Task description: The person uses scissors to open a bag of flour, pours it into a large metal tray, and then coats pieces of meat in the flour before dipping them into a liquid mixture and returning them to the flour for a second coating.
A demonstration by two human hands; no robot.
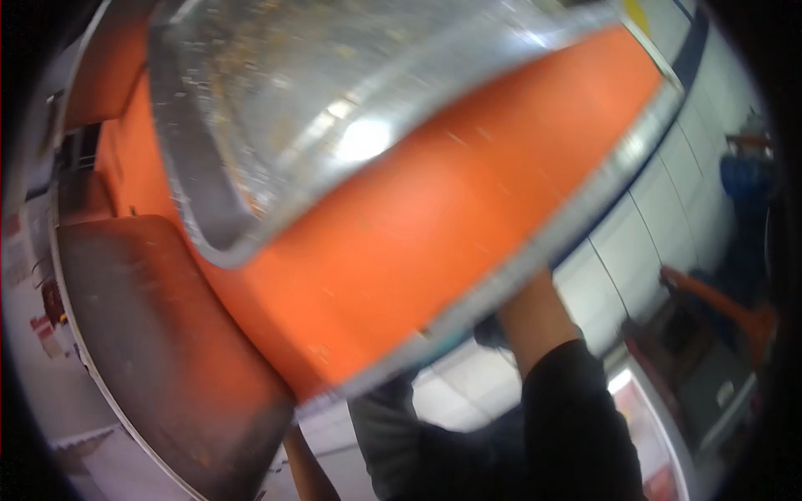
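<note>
An orange table fills mid-frame, a metal tray in the upper frame. The right forearm passes under the table's rim; both hands are hidden, so I can't tell their grip. Through this blur, I'd judge it edge handling, calling for steadiness.

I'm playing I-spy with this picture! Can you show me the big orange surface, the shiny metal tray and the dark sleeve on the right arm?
Orange surface (pixel 439 242): head view, on its bare middle.
Metal tray (pixel 199 159): head view, on its left wall.
Dark sleeve (pixel 572 413): head view, on its middle.
</note>
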